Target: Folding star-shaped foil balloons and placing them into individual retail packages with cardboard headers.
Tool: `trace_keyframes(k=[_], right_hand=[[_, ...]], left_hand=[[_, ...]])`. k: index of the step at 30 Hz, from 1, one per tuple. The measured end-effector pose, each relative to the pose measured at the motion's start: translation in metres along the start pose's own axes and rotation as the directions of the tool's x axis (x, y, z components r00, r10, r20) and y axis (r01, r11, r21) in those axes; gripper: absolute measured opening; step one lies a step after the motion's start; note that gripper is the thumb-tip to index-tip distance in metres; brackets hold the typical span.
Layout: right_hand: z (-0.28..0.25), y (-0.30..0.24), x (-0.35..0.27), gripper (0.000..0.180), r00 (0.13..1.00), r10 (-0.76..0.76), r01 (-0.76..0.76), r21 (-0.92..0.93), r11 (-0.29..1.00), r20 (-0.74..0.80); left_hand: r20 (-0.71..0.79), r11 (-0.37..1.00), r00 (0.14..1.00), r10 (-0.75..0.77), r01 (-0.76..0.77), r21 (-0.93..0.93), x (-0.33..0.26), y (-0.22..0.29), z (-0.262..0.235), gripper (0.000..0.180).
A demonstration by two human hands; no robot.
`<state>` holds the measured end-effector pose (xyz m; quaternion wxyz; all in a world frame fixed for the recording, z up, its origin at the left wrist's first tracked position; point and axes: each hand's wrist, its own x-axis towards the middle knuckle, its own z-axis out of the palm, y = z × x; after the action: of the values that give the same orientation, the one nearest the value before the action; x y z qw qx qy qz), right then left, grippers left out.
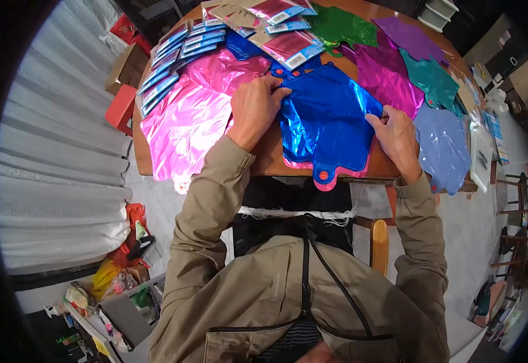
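A shiny blue, flat foil balloon [327, 118] lies at the front edge of the table, its round tab with a red spot pointing toward me. Pink foil [327, 186] peeks out from beneath its lower rim. My left hand [256, 110] pinches the balloon's upper left edge between thumb and fingers. On the opposite side, my right hand [395, 136] has its thumb on top of the right edge and fingers curled round it. Pink foil balloons [188, 115] spread out left of my left hand. Magenta [385, 75] and pale blue [444, 148] ones lie to the right.
Packaged foil items [182, 51] form overlapping rows at the far left of the wooden table [268, 162]. Green [342, 27], purple [410, 37] and teal [430, 81] foil balloons lie farther back. White strings [300, 213] hang below the table edge, near a wooden armrest [379, 245].
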<state>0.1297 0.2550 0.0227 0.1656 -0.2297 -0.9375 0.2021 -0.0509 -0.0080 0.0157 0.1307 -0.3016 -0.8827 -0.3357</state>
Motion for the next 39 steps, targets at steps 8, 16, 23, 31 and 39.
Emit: trace_keyframes(k=[8,16,23,31,39], right_hand=[[0.003,0.012,0.004,0.039,1.000,0.010,-0.012,0.069,0.998,0.027],[-0.007,0.022,0.016,0.034,0.999,-0.021,0.009,0.296,0.955,0.036],[-0.007,0.064,0.076,0.027,0.924,-0.357,0.355,-0.044,0.934,-0.140],[-0.012,0.089,0.112,0.020,0.918,-0.395,0.393,-0.140,0.909,0.017],[-0.062,0.093,0.124,0.018,0.989,0.132,-0.151,0.529,0.835,0.074]], left_hand=[[-0.007,0.960,0.962,0.274,-0.273,0.061,-0.016,0.048,0.002,0.043],[0.181,0.833,0.817,0.548,-0.552,-0.030,-0.032,0.041,0.049,0.041],[0.204,0.848,0.823,0.530,-0.523,-0.088,-0.033,0.041,0.048,0.040],[0.188,0.848,0.827,0.529,-0.521,-0.097,-0.032,0.039,0.050,0.040],[0.258,0.846,0.806,0.533,-0.519,-0.125,-0.027,0.038,0.039,0.043]])
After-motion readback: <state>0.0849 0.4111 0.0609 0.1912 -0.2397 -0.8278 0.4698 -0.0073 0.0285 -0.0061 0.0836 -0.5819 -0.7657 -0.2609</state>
